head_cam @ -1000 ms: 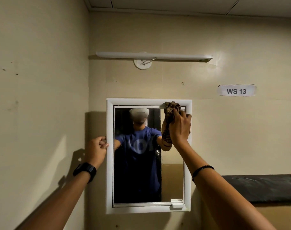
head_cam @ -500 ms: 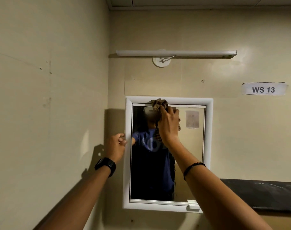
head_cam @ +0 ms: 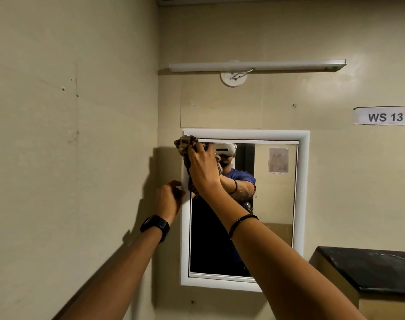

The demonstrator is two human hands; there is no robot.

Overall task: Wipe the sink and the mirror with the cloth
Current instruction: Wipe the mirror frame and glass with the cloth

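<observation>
A white-framed mirror [head_cam: 303,181] hangs on the beige wall straight ahead. My right hand [head_cam: 202,168] presses a bunched brown patterned cloth [head_cam: 185,144] against the mirror's top left corner, over frame and glass. My left hand [head_cam: 169,199], with a black watch on the wrist, holds the frame's left edge lower down, fingers curled on it. The glass reflects a person in a blue shirt. No sink is in view.
A tube light [head_cam: 257,65] is fixed above the mirror. A paper label reading WS 13 [head_cam: 385,116] is on the wall at right. A black-topped ledge [head_cam: 370,269] juts out at lower right. A side wall stands close on the left.
My right hand has swept the cloth along the top of the mirror from its right corner to its left corner. My left hand has stayed on the frame's left edge.
</observation>
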